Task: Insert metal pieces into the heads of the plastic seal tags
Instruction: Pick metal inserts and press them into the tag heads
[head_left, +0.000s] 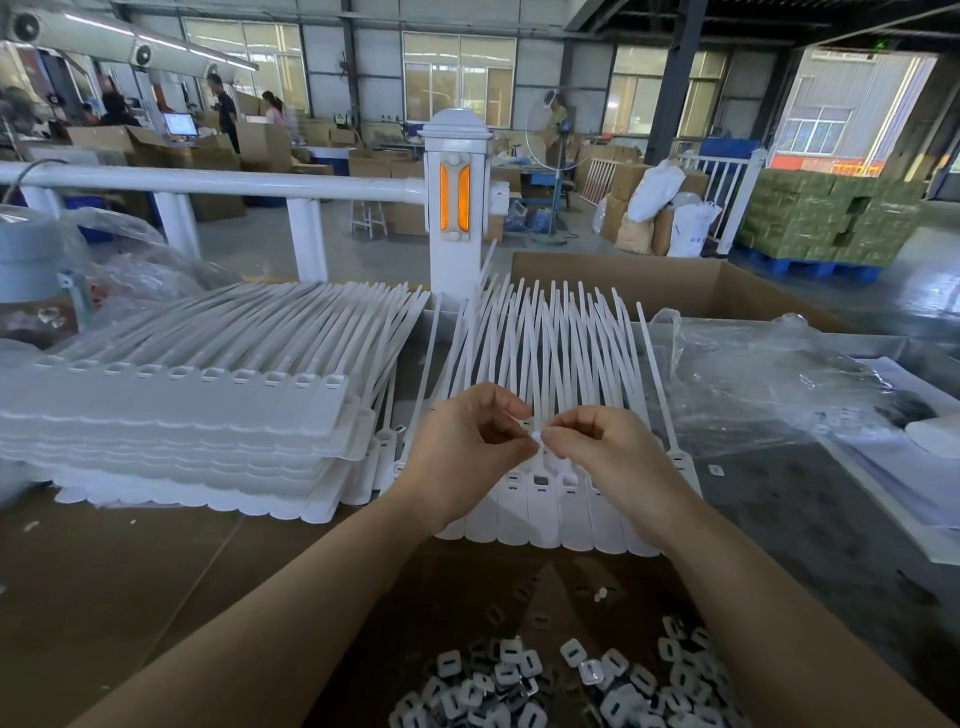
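Both hands meet mid-frame over the working row of seal tags (550, 499). Left hand (462, 457) has its fingers curled, thumb and forefinger pinched in toward a small white bit (537, 438) at the meeting point; right hand (608, 457) is curled the same way, fingertips pinching that bit from the other side. Whether it is a metal piece or a tag head — cannot tell, too small. The tag heads lie directly below and just near of the fingertips, so the coming move is judged a short push straight down, both hands about equally close. Long axis of the tags runs near-to-far: flat label ends toward the person, thin tails fanning away toward the cardboard box (675, 283). Visible heads in this row, roughly six or seven; hands hide the rest. One head slot (542, 480) looks dark, possibly filled already. Left of the row sits one tall stack of tag sheets (171, 415), about ten heads across its top layer. Nearest of all, the pile of metal pieces (545, 686) — several dozen, not countable — on brown cardboard. Crumpled clear plastic wrap (753, 384) lies to the right.
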